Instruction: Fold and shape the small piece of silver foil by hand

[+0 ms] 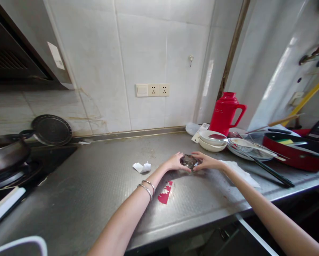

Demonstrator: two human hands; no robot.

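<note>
Both hands meet over the steel counter around a small dark, shiny round object, possibly a little glass dish. My left hand, with two bangles on its wrist, cups the object's left side. My right hand grips its right side, fingers curled over the rim. The object rests on or just above the counter; I cannot tell which.
A crumpled white paper and a red scrap lie near my left arm. White bowls, plates with chopsticks, a red jug and a red pan crowd the right. A wok and lid sit left.
</note>
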